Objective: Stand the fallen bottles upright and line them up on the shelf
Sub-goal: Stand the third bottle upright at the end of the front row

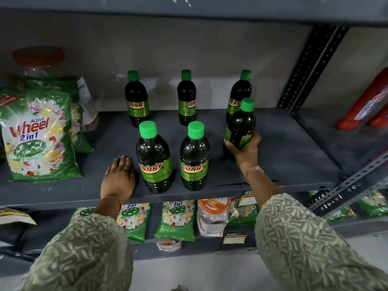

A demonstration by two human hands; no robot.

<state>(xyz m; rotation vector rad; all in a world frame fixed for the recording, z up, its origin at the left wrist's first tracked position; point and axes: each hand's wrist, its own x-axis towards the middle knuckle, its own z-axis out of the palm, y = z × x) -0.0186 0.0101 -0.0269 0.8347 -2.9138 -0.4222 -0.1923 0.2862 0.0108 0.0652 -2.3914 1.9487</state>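
Several dark bottles with green caps and green Sunny labels stand upright on the grey shelf point(283, 148). Three form a back row: left point(136, 101), middle point(186, 99), right point(238, 95). Two stand in front: left point(154, 158) and middle point(194, 158). My right hand point(244, 152) grips the lower part of a sixth bottle point(241, 127), upright at the front right, its base at the shelf. My left hand point(119, 177) rests palm down on the shelf just left of the front left bottle, holding nothing.
Green Wheel detergent bags point(37, 135) and a clear jar with an orange lid point(38, 59) fill the shelf's left end. A perforated metal upright point(310, 68) bounds the right side, with red packs point(365, 106) beyond. More detergent bags point(176, 219) lie on the lower shelf.
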